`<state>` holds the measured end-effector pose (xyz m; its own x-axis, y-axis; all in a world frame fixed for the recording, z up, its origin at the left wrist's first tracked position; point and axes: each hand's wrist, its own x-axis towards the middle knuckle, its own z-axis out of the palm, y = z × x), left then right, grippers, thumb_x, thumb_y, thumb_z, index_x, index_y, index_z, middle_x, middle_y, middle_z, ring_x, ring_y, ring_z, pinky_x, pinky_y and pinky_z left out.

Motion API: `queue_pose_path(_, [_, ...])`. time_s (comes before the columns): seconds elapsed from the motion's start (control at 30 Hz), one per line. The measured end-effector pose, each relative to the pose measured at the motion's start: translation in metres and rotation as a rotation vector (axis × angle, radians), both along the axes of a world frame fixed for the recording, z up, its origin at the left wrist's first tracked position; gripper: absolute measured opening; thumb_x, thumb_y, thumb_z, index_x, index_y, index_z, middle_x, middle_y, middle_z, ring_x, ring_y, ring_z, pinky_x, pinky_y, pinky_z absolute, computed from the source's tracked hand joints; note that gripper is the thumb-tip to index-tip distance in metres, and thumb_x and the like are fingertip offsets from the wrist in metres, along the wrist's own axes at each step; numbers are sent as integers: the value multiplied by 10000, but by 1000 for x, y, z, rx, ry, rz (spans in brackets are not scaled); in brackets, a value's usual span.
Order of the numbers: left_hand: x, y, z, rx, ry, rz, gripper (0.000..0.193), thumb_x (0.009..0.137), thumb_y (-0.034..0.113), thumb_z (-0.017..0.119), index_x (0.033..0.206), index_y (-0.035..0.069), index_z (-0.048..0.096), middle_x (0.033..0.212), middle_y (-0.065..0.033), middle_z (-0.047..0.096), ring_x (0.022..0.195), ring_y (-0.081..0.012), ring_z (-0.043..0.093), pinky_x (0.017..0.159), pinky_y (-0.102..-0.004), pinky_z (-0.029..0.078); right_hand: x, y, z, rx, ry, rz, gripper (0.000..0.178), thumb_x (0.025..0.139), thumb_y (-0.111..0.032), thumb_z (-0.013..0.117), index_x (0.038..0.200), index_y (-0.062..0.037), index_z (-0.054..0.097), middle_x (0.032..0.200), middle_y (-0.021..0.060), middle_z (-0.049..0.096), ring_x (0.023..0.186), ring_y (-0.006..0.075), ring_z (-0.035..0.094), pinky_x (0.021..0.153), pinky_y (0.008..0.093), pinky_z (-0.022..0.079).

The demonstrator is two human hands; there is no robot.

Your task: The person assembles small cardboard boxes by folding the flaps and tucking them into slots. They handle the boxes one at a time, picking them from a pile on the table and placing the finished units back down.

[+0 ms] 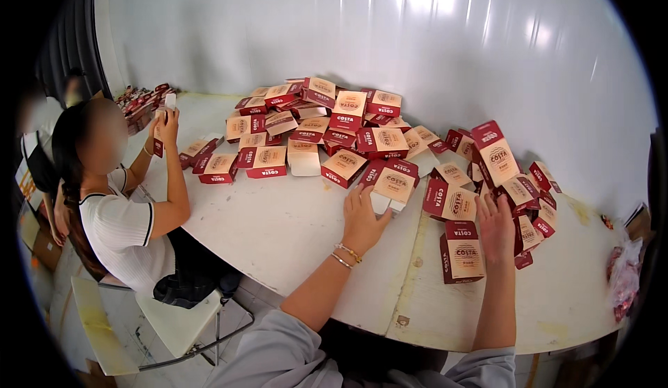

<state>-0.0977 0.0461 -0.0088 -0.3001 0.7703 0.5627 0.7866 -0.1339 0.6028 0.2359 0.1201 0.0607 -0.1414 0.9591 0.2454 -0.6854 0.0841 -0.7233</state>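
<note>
My left hand (pixel 363 220) grips the near end of a small red-and-tan carton (pixel 395 181), whose white end flaps stick out beside my fingers. That carton lies against the front of a heaped pile of similar cartons (pixel 309 132). My right hand (pixel 495 229) is open and holds nothing, its fingers apart and pointing away from me. Just left of it lies another carton (pixel 457 203), and nearer to me one carton (pixel 464 261) rests by itself. A second heap, with a tilted carton (pixel 495 154) on top, stands beyond my right fingertips.
A white table (pixel 299 211) runs along a pale wall (pixel 445 54). At left, a co-worker (pixel 129 214) sits holding a carton (pixel 159 136) up in both hands. More packages (pixel 145 103) lie at the table's far left. A plastic bag (pixel 625 270) hangs at the right edge.
</note>
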Motion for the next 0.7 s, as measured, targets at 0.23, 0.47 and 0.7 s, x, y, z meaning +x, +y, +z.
queue_pose_path(0.23, [-8, 4, -21, -97, 225, 103, 723, 915, 426, 757, 1468, 27, 519, 1587, -257, 430, 1530, -468, 297, 1261, -680, 117, -44, -37, -49, -10, -617, 59, 514, 1022, -85, 656, 1497, 10, 485, 1467, 159, 565, 1300, 251, 600, 1108, 370, 485])
queue_pose_path(0.47, [-16, 1, -11, -72, 189, 93, 621, 910, 425, 741, 1393, 57, 609, 1505, -180, 554, 1483, -357, 421, 1273, -657, 110, -71, -60, -82, 239, -902, 15, 382, 973, -3, 677, 1344, -8, 586, 1378, 115, 601, 1251, 214, 620, 1047, 344, 521])
queue_pose_path(0.7, [-19, -14, -3, -116, 355, 19, 462, 924, 398, 750, 1252, 79, 686, 1329, -114, 664, 1331, -271, 573, 1264, -667, 155, -93, -75, -94, 468, -1021, -98, 406, 900, 63, 678, 1287, -29, 599, 1398, 128, 592, 1303, 256, 591, 1066, 376, 517])
